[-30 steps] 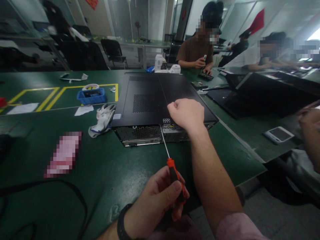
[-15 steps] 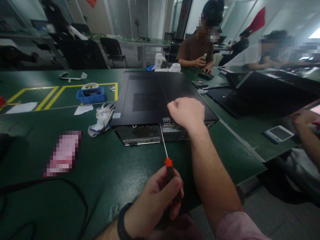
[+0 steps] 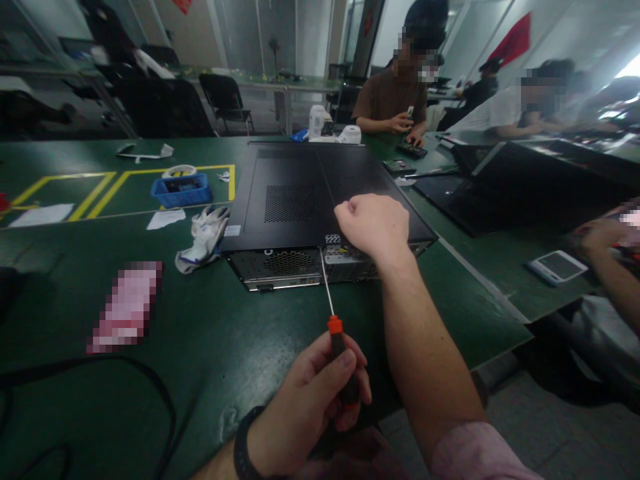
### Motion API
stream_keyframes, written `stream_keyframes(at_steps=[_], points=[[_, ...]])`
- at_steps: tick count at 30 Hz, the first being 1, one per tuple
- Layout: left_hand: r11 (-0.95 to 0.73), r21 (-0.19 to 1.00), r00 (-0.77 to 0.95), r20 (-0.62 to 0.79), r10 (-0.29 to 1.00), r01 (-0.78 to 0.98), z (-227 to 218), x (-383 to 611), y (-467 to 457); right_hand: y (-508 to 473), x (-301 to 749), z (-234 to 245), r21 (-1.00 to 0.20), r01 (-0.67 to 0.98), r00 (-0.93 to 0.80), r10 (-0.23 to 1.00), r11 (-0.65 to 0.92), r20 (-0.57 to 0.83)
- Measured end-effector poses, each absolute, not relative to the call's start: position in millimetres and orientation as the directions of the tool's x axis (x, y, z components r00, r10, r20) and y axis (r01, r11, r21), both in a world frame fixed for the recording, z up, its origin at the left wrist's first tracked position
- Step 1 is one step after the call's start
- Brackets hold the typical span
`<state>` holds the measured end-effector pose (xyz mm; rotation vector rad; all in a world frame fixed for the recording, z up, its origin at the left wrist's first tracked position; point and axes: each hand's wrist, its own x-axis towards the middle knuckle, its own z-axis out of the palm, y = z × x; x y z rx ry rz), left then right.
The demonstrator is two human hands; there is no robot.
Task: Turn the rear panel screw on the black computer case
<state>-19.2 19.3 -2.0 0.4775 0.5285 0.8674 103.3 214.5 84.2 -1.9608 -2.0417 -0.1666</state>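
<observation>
A black computer case (image 3: 295, 167) lies flat on the green table, its rear panel with metal grilles turned toward me. My left hand (image 3: 325, 387) is wrapped round the dark handle of a screwdriver (image 3: 335, 325) with an orange collar. The screwdriver's thin shaft points up and away, and its tip meets the rear panel near the top edge, close to the middle. My right hand (image 3: 375, 223) rests closed in a fist on top of the case, right of the tip. Whether anything is inside that fist is hidden.
Left of the case lie work gloves (image 3: 204, 237), a blue bin (image 3: 183, 190) and a pink packet (image 3: 127, 307). A black cable (image 3: 100, 361) curves at the lower left. To the right are a phone-like device (image 3: 557, 267) and dark panels (image 3: 500, 187). A co-worker (image 3: 390, 100) sits across the table.
The thumb and fingers of my left hand have shifted slightly around the screwdriver handle, and the handle has moved a little left. My right hand and the case have stayed put.
</observation>
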Motion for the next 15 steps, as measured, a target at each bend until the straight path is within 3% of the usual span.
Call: stream_keyframes(at_steps=[7, 15], points=[[0.564, 0.508, 0.566, -0.169, 0.807, -0.651, -9.4, -21.7, 18.8, 213.6, 103.9, 84.2, -0.127, 0.989, -0.031, 0.953, 0.072, 0.3], [0.551, 0.596, 0.554, -0.204, 0.807, -0.584, -2.4, -19.9, 19.0, 213.5, 103.5, 84.1, -0.125, 0.99, -0.027, 0.951, 0.069, 0.307]])
